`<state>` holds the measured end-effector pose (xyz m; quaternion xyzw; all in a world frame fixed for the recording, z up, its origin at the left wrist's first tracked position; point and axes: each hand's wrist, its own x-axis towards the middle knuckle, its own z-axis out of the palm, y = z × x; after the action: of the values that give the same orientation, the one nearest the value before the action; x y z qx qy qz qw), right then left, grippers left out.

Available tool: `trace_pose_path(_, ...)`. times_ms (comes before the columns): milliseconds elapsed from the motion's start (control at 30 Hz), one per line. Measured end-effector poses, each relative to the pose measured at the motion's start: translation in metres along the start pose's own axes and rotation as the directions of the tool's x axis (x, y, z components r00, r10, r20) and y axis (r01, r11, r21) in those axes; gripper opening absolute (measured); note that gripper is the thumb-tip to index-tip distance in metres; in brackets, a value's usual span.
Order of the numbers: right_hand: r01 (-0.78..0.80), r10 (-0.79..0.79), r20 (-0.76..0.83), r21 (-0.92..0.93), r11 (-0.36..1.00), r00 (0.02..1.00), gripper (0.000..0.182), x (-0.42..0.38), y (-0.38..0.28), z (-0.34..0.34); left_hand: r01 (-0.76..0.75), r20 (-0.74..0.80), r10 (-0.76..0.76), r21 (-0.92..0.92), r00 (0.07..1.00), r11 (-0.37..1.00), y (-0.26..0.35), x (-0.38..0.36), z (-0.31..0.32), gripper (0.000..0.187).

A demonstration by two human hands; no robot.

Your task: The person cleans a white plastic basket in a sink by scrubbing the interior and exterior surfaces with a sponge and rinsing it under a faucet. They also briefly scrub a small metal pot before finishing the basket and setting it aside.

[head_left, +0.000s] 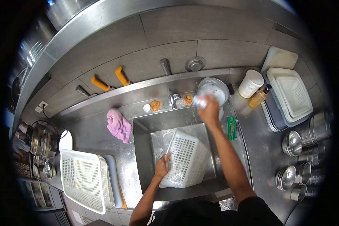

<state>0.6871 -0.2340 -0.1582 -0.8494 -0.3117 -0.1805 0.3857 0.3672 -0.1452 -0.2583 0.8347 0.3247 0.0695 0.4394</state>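
Note:
My left hand [162,166] is closed on the rim of a white perforated plastic basket [184,160], tilted on its side in the steel sink [143,150]. Wet suds show on the basket and the sink floor. At the sink's back right, my right hand [210,107] is closed around a small white foamy lump [200,102], blurred, whose kind I cannot tell. This hand overlaps the front of a metal pan of soapy water [214,90]. Just left of it are a brown scrubber [188,99] and the faucet [172,99].
A purple cloth [119,125] and stacked white baskets [83,177] lie left of the sink. On the right are a green brush [231,128], a pump bottle [259,97], a white tub [251,83], stacked trays [290,94] and steel bowls [294,143]. Orange-handled knives [100,83] line the back wall.

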Motion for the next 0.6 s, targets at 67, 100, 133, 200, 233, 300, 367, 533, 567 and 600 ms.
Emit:
trace_pose_path(67,-0.086,0.091,0.084,-0.052,0.995,0.992,0.028,0.044,0.03,-0.001,0.205,0.102,-0.199,-0.051,0.975,0.977,0.024,0.003,-0.016,0.054)
trace_pose_path(100,-0.082,0.085,0.072,-0.049,0.995,0.994,0.028,0.059,0.046,0.004,0.193,0.096,-0.188,-0.051,0.977,0.98,0.014,0.013,-0.014,0.054)
trace_pose_path(133,-0.173,0.22,0.266,-0.189,0.967,0.938,0.033,0.069,0.062,0.012,0.116,0.164,-0.112,-0.013,0.98,0.993,-0.009,0.021,-0.007,0.051)
trace_pose_path(200,-0.222,0.357,0.426,-0.335,0.916,0.831,0.038,0.076,0.082,0.027,0.034,0.225,-0.038,0.02,0.974,0.999,-0.028,0.019,0.0,0.049)
trace_pose_path(233,-0.189,0.377,0.47,-0.4,0.897,0.798,0.05,0.072,0.088,0.033,-0.121,0.213,0.064,0.267,0.975,0.956,-0.031,0.016,0.002,0.046)
trace_pose_path(300,-0.148,0.397,0.512,-0.459,0.876,0.762,0.063,0.066,0.099,0.048,-0.253,0.222,0.16,0.497,0.962,0.83,-0.028,0.021,0.003,0.048)
trace_pose_path(367,-0.121,0.432,0.527,-0.524,0.843,0.732,0.073,0.064,0.107,0.059,0.032,0.398,-0.115,0.208,0.91,0.978,-0.006,0.024,-0.004,0.057)
trace_pose_path(533,-0.292,0.451,0.441,-0.382,0.877,0.776,0.062,0.082,0.102,0.054,0.102,0.449,0.073,-0.354,0.891,0.93,-0.051,0.029,0.021,0.073)
trace_pose_path(567,-0.289,0.454,0.457,-0.386,0.876,0.765,0.062,0.075,0.097,0.049,0.122,0.454,0.056,-0.354,0.889,0.927,-0.052,0.029,0.022,0.073)
trace_pose_path(600,-0.216,0.305,0.335,-0.279,0.936,0.891,0.056,0.071,0.077,0.031,0.145,0.414,0.109,-0.535,0.904,0.832,-0.049,0.029,0.025,0.077)
